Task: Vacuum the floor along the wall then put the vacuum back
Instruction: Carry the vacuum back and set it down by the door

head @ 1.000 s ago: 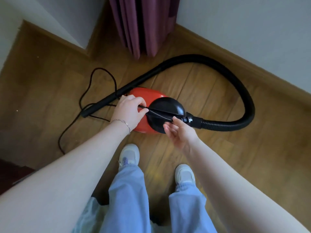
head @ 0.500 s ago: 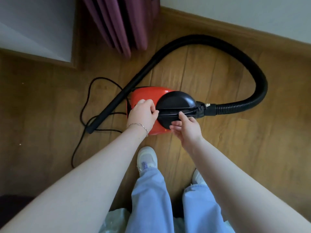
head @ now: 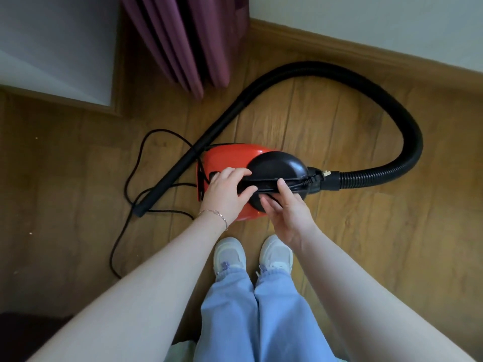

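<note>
A red canister vacuum (head: pixel 227 158) with a black dome (head: pixel 277 163) stands on the wooden floor in front of my feet. Its black hose (head: pixel 407 142) loops out to the right, curves back along the wall and ends in a rigid wand (head: pixel 183 163) lying on the floor to the vacuum's left. My left hand (head: pixel 224 194) grips the left end of the carry handle. My right hand (head: pixel 287 215) has its index finger over the handle and its other fingers below, pinching the thin power cord (head: pixel 130 178) against it. The rest of the cord lies in loose loops on the left.
A purple curtain (head: pixel 188 40) hangs to the floor just behind the wand. A wooden skirting board (head: pixel 366 53) runs along the white wall at the back right. A white wall corner (head: pixel 57 48) juts out at the back left. My white shoes (head: pixel 230 254) stand close to the vacuum.
My view has swung so the vacuum sits more centred. My left hand has slid along the handle, and my right hand has come up over it with the cord.
</note>
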Available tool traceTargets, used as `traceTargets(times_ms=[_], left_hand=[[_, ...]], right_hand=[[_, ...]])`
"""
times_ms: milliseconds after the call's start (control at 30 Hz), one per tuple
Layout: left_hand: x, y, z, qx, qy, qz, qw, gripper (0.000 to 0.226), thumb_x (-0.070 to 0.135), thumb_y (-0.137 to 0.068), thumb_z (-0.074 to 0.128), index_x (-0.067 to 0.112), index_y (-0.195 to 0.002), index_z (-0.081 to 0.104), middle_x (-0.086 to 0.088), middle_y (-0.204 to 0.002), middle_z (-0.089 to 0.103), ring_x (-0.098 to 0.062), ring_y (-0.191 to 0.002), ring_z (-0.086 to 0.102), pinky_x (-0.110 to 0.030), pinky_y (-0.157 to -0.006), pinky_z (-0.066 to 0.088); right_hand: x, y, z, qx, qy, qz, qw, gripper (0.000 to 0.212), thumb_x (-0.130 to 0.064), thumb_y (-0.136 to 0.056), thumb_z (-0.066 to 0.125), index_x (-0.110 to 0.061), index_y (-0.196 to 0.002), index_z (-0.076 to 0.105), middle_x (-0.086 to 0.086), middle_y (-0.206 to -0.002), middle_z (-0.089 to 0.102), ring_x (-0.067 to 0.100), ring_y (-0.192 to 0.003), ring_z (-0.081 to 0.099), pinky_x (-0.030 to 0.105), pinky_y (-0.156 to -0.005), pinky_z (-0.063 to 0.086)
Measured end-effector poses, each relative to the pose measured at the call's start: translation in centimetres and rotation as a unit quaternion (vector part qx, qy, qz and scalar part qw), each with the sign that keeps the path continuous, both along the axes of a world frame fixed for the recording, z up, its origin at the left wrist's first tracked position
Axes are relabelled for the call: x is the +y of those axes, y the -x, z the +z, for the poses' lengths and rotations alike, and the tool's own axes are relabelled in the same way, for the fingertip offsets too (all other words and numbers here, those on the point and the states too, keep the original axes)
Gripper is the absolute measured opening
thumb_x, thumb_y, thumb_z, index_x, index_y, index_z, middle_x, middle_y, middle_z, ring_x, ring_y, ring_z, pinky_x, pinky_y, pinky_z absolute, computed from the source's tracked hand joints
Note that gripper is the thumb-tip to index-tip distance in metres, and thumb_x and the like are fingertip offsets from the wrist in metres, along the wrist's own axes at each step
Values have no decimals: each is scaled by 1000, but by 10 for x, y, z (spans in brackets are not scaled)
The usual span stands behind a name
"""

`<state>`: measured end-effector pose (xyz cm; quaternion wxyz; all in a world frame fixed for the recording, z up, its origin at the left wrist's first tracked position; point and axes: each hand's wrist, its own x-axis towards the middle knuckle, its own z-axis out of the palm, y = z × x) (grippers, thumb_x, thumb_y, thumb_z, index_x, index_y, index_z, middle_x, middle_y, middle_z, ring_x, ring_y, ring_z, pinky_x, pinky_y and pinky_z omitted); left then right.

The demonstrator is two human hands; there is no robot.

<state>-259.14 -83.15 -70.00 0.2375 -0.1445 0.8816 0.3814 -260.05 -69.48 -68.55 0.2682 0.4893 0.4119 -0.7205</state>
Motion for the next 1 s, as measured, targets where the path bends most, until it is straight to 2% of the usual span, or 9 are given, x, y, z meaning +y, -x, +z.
traceTargets(times_ms=[133, 267, 333, 433, 633, 833, 900, 1000], left_hand=[[1, 1, -3, 5, 10, 10, 1000, 26, 32, -87, 61, 20, -109, 65, -1, -112, 59, -23, -106, 49, -26, -90, 37], [6, 5, -3, 9, 27, 24, 999, 22, 32, -88, 59, 18, -103, 66, -2, -108, 59, -23, -104, 48, -25, -86, 35], [6, 5, -3, 13, 35, 31, 999, 22, 33, -88, 59, 18, -102, 66, -2, -107, 60, -22, -103, 48, -23, -84, 34], [8, 4, -3, 24, 50, 27, 998, 23, 35, -88, 59, 17, -101, 66, -2, -106, 60, -22, -102, 49, -23, -83, 34], [-2, 3, -11, 48, 49, -15, 998, 23, 39, -87, 59, 19, -97, 67, 3, -99, 63, -19, -96, 51, -20, -79, 35], [-7, 7, -15, 6, -40, 70, 997, 17, 36, -79, 69, 20, -83, 69, 6, -88, 55, -11, -82, 49, -23, -76, 40], [-7, 6, -14, 3, -57, 91, 994, 18, 38, -83, 64, 21, -81, 69, 7, -88, 57, -10, -81, 51, -23, -78, 43], [-12, 12, -15, -21, -104, 155, 982, 27, 39, -91, 47, 21, -89, 67, 2, -100, 63, -13, -89, 58, -29, -84, 47]], right_hand=[[4, -1, -3, 8, 11, 11, 1000, 21, -23, -94, 58, -10, -109, 58, 11, -108, 70, 14, -88, 71, 19, -72, 57], [3, 0, -4, 15, 20, 7, 1000, 28, -20, -94, 58, -6, -117, 56, 12, -115, 68, 15, -95, 70, 19, -78, 57], [0, 1, -3, 20, 26, 14, 999, 27, -20, -94, 58, -7, -117, 58, 10, -112, 70, 14, -95, 70, 19, -77, 57], [-5, 3, -3, 14, 22, 6, 1000, 20, -19, -92, 60, -9, -109, 59, 7, -101, 72, 11, -84, 72, 18, -70, 56], [-4, 2, -6, 17, 14, 15, 1000, 32, -20, -92, 61, -4, -119, 59, 12, -113, 69, 14, -90, 71, 18, -69, 55], [-4, 2, -9, 9, 59, 10, 998, 33, -23, -92, 60, -14, -124, 58, 6, -118, 68, 10, -95, 70, 18, -72, 55], [-2, 3, -10, 11, 62, 18, 998, 22, -23, -93, 58, -15, -113, 62, 3, -108, 71, 7, -91, 70, 17, -72, 56], [-1, 3, -10, 18, 50, 32, 998, 13, -21, -93, 57, -12, -99, 66, 1, -95, 74, 7, -86, 71, 16, -71, 56]])
